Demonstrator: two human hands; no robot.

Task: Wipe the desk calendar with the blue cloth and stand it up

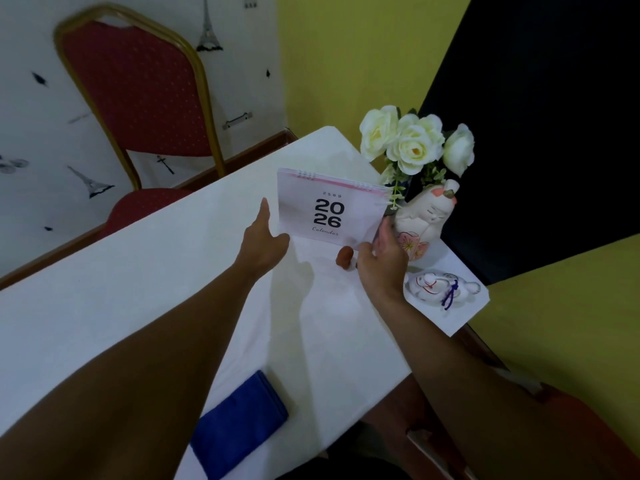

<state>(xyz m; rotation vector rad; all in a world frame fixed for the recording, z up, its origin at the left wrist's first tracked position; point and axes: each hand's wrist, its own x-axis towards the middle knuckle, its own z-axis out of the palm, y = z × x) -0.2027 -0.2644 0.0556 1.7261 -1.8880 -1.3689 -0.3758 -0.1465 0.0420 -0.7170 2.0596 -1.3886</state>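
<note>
The desk calendar [330, 209], white and pink with "2026" on its cover and a spiral along the top, stands upright on the white table [138, 271]. My left hand [264, 239] touches its lower left corner with fingers stretched out. My right hand [382, 254] grips its lower right corner between thumb and fingers. The blue cloth [239, 426] lies folded near the table's front edge, partly under my left forearm, apart from both hands.
White artificial roses [414, 142] and a white ceramic figurine [424, 220] stand right of the calendar. A small painted ceramic animal [440, 287] lies at the right edge. A small brown object [344, 257] sits before the calendar. A red chair [138, 95] stands behind.
</note>
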